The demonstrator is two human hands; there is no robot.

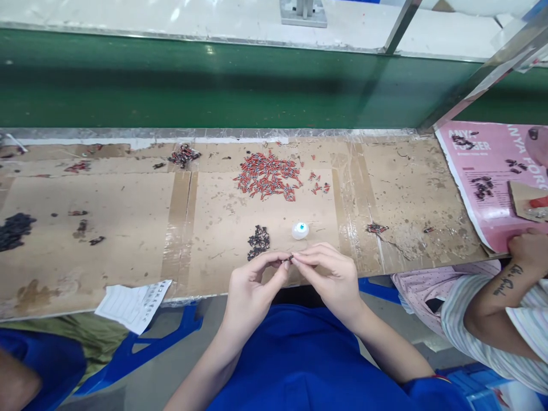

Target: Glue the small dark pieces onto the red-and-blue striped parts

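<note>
My left hand (256, 285) and my right hand (331, 278) meet at the table's front edge, fingertips pinched together on one small dark part (287, 260). Its exact kind is too small to make out, and the fingers hide much of it. Just beyond my left fingers lies a small pile of dark brown-black parts (258, 242). A small round white container with a blue-green spot (300, 230) stands beyond my right fingers. Farther back, a broad heap of small red-and-black parts (268, 174) is spread on the cardboard, a few loose ones at its right.
Cardboard with taped seams (222, 222) covers the table. A black heap (16, 229) lies far left, a paper sheet (133, 305) overhangs the front edge. A green panel (214, 85) stands behind. At right are a pink sheet (466, 188) and a co-worker's tattooed forearm (505, 285).
</note>
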